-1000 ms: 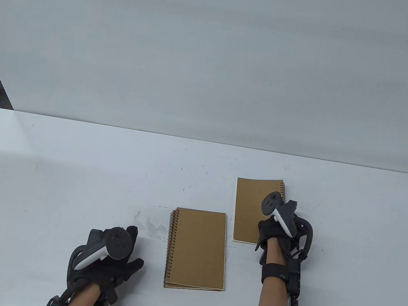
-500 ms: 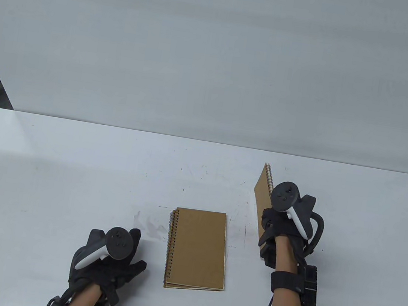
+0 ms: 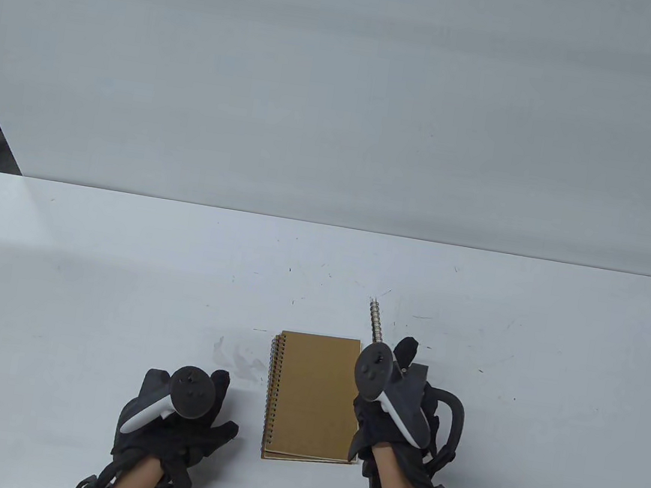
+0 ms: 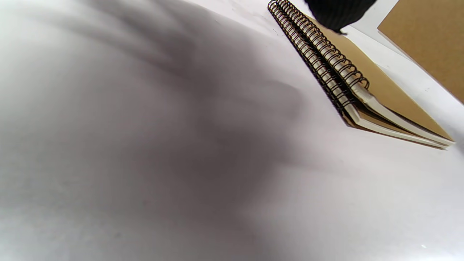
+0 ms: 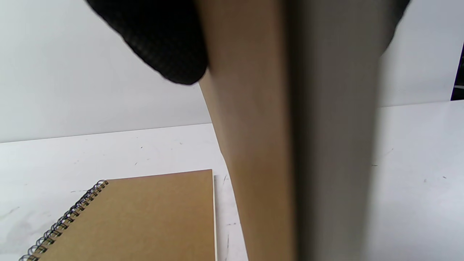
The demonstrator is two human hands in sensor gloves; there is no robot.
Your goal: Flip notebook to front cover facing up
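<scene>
My right hand grips a brown spiral notebook and holds it on edge above the table, at the right side of the stack. Only its wire spiral, pointing away from me, shows in the table view. In the right wrist view its brown cover fills the middle, with a gloved finger pressed on it. Two more brown notebooks lie stacked flat, spirals on the left. My left hand rests on the table left of the stack, fingers spread, holding nothing.
The white table has scuff marks near the stack's left side. A white backdrop wall stands at the far edge. The left wrist view shows the stack's two spirals and the held notebook beyond.
My right hand lifted the notebook off the table, turned it onto its edge and carried it left and toward me, to the stack's right edge. The left hand barely moved.
</scene>
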